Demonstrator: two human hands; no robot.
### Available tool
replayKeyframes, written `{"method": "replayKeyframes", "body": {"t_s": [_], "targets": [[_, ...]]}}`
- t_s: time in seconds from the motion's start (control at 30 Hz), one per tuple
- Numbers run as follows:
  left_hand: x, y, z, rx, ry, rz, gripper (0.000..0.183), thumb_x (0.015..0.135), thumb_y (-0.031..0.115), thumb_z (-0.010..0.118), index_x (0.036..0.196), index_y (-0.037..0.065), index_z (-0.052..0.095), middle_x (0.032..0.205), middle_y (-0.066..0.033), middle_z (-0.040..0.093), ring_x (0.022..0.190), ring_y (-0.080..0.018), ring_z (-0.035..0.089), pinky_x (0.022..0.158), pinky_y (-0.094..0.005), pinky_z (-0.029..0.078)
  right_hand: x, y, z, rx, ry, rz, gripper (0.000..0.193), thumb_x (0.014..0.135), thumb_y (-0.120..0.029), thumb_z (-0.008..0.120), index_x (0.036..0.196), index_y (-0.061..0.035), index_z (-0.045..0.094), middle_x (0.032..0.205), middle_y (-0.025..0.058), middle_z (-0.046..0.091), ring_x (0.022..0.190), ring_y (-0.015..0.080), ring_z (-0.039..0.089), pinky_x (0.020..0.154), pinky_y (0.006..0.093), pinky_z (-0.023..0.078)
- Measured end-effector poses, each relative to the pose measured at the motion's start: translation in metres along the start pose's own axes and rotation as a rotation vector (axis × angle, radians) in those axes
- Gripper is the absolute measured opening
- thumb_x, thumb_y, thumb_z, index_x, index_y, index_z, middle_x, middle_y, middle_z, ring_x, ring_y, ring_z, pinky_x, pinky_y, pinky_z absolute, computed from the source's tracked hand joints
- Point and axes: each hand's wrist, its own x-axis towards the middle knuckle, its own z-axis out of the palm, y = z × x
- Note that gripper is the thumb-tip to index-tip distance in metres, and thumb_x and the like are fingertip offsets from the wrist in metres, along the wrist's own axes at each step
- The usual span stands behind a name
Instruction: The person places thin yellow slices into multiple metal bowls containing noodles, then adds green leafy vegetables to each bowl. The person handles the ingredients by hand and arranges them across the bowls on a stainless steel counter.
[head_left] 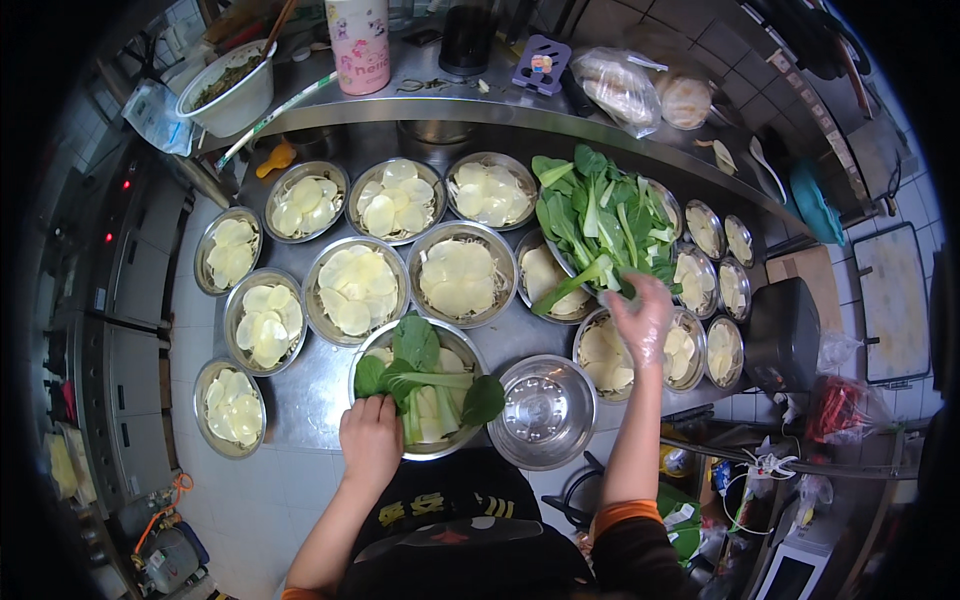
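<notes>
My left hand [372, 440] has its fingers curled on the left rim of a steel bowl [478, 362]. In that bowl, several bok choy stalks [440, 380] lie over pale round slices, their leaves reaching past the rim. A clear plastic glove seems to cover my right hand [640, 318]. Its fingers are bent at the lower edge of a large heap of bok choy [600, 225], closed around some of it; the fingertips are partly hidden. The heap sits in a container mostly hidden under the leaves. Right of the left-hand bowl stands an empty steel bowl [541, 412].
Several steel bowls with pale slices, such as one bowl [358, 290], cover the steel counter [315, 400]. A shelf [420, 108] runs above the far side, bearing a pink tumbler [358, 45], a white tub [232, 95] and bagged food [615, 88]. A dark bin-like box [790, 335] stands right.
</notes>
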Motion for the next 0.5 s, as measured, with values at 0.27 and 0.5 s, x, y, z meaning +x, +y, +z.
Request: {"method": "replayKeyframes", "body": {"t_s": [0.27,0.5], "targets": [[-0.013,-0.005,-0.028,-0.162,0.149,-0.012,0.03,0.073,0.012,0.069,0.1,-0.001,0.063,0.092,-0.0129,0.063,0.086,-0.0303,0.058,0.074,-0.039,0.046,0.018,0.011,0.035,-0.012,-0.153,0.032,0.018,0.07,-0.02,0.072,0.078,-0.005,0.068,0.081,0.016,0.063,0.078,0.0349,0.06,0.071,0.0412,0.048],[-0.048,-0.04,-0.032,-0.389,0.205,-0.257,0.019,0.081,0.009,0.064,0.097,-0.002,0.063,0.092,-0.0131,0.066,0.084,-0.0277,0.062,0.071,-0.0349,0.047,0.046,0.047,0.006,0.411,-0.299,0.378,0.021,0.083,-0.018,0.065,0.089,0.0017,0.07,0.076,0.0159,0.068,0.064,0.0198,0.062,0.062,0.0343,0.049]]}}
